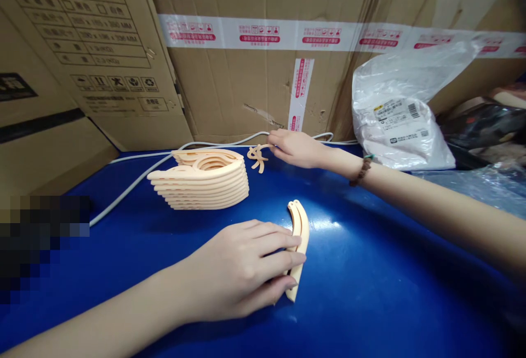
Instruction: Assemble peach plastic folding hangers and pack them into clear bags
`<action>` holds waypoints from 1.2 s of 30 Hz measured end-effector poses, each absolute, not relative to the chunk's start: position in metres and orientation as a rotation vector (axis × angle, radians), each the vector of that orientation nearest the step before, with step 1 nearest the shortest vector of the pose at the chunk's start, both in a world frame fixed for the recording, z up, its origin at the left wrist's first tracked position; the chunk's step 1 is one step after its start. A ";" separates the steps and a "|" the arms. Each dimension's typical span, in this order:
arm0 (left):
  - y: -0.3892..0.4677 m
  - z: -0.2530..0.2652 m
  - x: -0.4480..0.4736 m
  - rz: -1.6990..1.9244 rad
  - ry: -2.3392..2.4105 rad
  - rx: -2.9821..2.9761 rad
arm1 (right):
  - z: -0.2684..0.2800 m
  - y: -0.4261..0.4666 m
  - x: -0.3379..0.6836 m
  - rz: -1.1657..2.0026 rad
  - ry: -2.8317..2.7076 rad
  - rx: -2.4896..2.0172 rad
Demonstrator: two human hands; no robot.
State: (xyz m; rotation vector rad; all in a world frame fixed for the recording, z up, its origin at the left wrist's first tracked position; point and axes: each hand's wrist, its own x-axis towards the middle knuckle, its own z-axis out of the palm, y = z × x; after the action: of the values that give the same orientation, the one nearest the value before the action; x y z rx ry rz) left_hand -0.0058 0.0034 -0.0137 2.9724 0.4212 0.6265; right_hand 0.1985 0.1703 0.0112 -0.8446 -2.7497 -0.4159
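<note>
My left hand (255, 270) is closed over a pair of curved cream plastic arms (303, 226), which look like folding hanger parts. They lie side by side on the blue surface; my fingers hide their near middle. Farther back, my right hand (296, 148) pinches the end of a thin cream plastic hook (265, 146). That hook is at a small heap of similar hooks (258, 165). To the left of the heap stands a neat stack of cream curved plastic pieces (201, 188), several layers high.
Large cardboard boxes (230, 89) wall off the back, with another box (94, 51) at left. A white cable (131, 196) runs along the rear of the blue tabletop (370, 270). A labelled white plastic bag (405, 122) and clear plastic wrap (485, 182) lie at right.
</note>
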 end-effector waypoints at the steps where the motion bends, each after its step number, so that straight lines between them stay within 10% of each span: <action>1: 0.003 -0.013 -0.005 0.629 0.426 2.971 | 0.010 0.173 0.193 -0.350 -2.739 -0.852; 36: 0.002 -0.015 -0.006 0.621 0.447 2.985 | 0.004 0.125 0.233 0.430 -2.519 -0.930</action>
State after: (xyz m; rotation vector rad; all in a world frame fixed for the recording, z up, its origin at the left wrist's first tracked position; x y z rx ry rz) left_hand -0.0064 0.0015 -0.0154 2.9854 0.4468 0.6212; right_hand 0.2330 0.1250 0.0037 -0.9300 -2.5185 0.4298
